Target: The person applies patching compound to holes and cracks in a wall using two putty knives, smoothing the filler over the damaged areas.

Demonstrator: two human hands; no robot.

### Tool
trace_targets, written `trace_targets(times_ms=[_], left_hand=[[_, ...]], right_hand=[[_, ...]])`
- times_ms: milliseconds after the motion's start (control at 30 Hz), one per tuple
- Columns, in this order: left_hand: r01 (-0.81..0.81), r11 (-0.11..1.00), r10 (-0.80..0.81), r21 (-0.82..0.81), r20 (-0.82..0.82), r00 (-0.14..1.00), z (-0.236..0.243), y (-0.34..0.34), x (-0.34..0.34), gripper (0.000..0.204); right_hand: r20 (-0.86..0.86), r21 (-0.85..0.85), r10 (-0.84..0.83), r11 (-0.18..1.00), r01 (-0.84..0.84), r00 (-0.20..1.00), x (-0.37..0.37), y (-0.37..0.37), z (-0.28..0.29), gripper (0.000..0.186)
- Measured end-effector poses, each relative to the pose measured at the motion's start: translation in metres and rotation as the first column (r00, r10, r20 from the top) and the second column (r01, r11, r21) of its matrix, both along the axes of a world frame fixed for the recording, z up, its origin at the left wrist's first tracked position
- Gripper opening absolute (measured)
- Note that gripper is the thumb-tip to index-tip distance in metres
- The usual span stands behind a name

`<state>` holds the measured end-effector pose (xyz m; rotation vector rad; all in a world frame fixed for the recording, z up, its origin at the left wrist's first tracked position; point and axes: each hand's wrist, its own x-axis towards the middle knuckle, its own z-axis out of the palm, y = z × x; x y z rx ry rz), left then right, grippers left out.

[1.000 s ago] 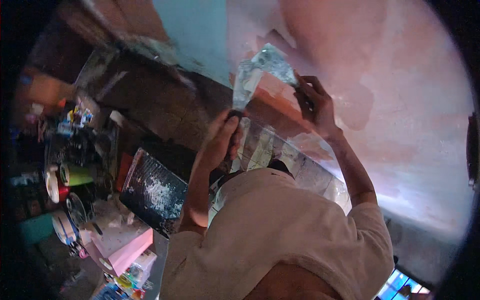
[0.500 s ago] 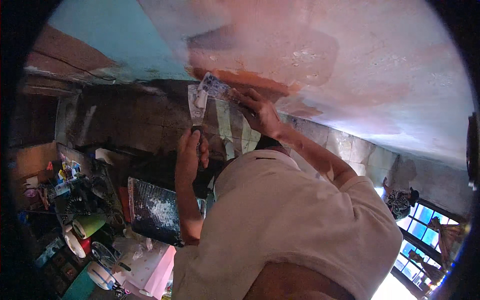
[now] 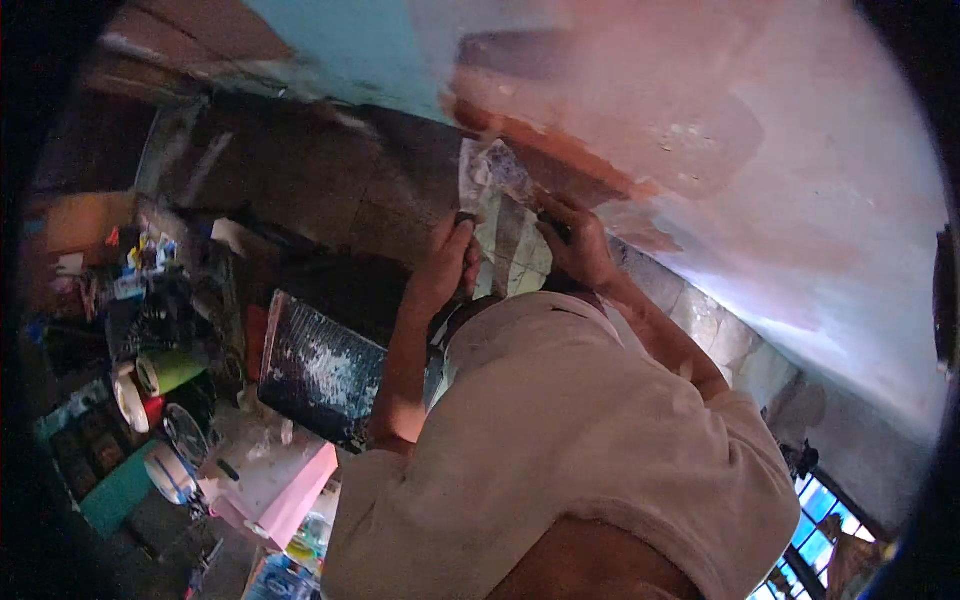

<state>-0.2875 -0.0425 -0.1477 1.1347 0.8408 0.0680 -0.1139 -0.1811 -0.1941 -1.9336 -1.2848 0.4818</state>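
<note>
My left hand (image 3: pixel 443 265) is closed around the handle of a putty knife, its pale blade (image 3: pixel 466 180) pointing up. My right hand (image 3: pixel 580 240) grips a second putty knife by its dark handle, with the smeared blade (image 3: pixel 510 172) angled up and left. The two blades meet or overlap near their tips, and whitish paste appears between them, though blur hides the exact contact. Just beyond the blades is a patchy wall (image 3: pixel 690 110) of pink, white and blue, with a bare orange-brown strip (image 3: pixel 560 148) along its lower part.
A dark, paint-scuffed panel (image 3: pixel 320 365) stands left of my left forearm. Farther left lies clutter, with a green container (image 3: pixel 170 372) and a pink-covered table (image 3: pixel 285 495). A barred window (image 3: pixel 820 540) is at the lower right.
The view has shifted, so both hands and the wall patch sit farther right. My right blade has slid down along the left blade, and the knives are closer together.
</note>
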Motion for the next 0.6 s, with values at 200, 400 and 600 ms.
trace_targets(times_ms=[200, 400, 600], left_hand=[[-0.016, 0.999, 0.015, 0.05, 0.02, 1.0, -0.008, -0.005, -0.011, 0.03], [-0.08, 0.996, 0.083, -0.03, 0.103, 0.991, -0.03, 0.008, -0.009, 0.028], [0.111, 0.992, -0.119, 0.063, 0.129, 0.984, -0.003, 0.025, -0.012, 0.038]], right_hand=[[-0.068, 0.032, 0.062, 0.998, -0.06, 0.996, -0.014, -0.004, 0.006, 0.046], [-0.685, -0.188, -0.105, 0.981, -0.035, 0.721, 0.023, -0.007, 0.054, 0.039], [-0.79, 0.169, 0.08, 0.981, 0.09, 0.607, 0.056, 0.001, 0.169, 0.057]])
